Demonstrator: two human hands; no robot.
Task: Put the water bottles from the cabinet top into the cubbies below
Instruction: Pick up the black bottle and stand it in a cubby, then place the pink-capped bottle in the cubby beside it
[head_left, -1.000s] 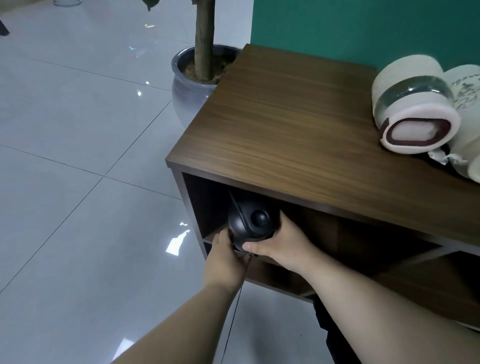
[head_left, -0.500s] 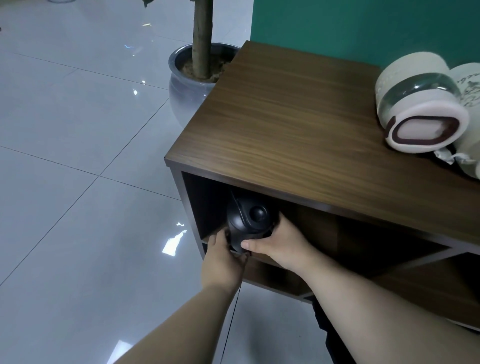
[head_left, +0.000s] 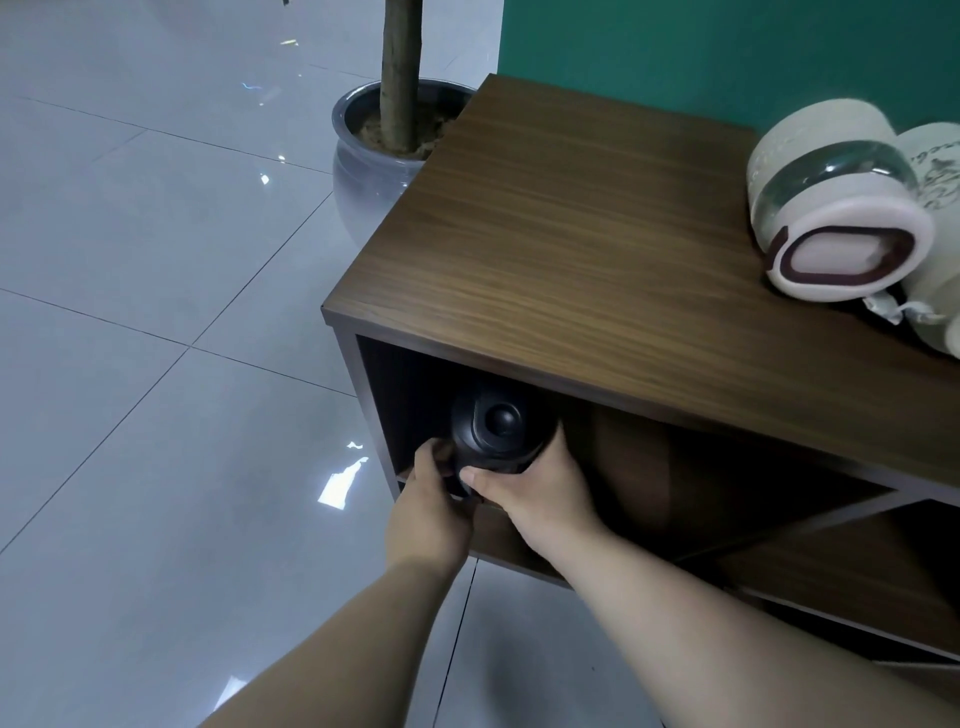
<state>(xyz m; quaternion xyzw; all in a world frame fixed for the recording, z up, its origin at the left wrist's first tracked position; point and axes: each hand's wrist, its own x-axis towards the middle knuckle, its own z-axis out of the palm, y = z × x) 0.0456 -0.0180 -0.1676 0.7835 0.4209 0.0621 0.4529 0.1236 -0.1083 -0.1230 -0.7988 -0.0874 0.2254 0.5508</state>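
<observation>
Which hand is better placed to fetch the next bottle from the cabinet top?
Right, probably. The right hand grips the black bottle on the side nearer the cream bottle; the left hand is farther away.

Floor (head_left: 130, 364): glossy pale grey tiles, bright light reflections. Wall (head_left: 727, 52): teal. Grey ceramic planter (head_left: 363, 171) with bare trunk (head_left: 397, 78), beside walnut-veneer cabinet (head_left: 571, 234).

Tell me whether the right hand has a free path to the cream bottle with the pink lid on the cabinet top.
Probably yes, once it lets go. The right hand is gripping the black bottle in the left cubby, but the cabinet top between it and the cream bottle is bare.
</observation>
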